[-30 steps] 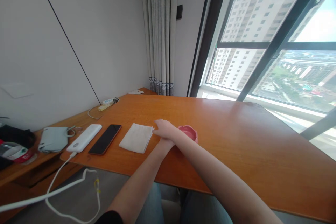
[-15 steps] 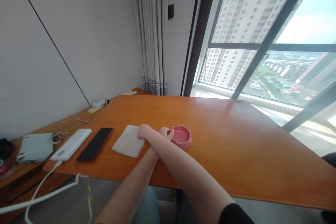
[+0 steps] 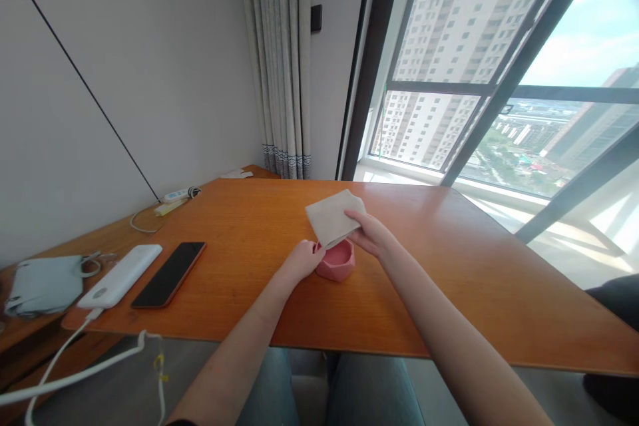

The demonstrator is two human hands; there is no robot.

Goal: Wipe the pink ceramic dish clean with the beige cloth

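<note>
Since the earlier frame, has lifted the folded cloth (image 3: 327,216) off the surface (image 3: 429,273) and carried it rightward over the pink bowl (image 3: 336,271). Nearest, grasps the bowl's left side, standing on the surface, with the left grip (image 3: 300,259). Just beyond, pinches the cloth with the right grip (image 3: 370,231). Appears to be bringing cloth to bowl; calls next for bracing the bowl and guiding the cloth carefully.
</note>
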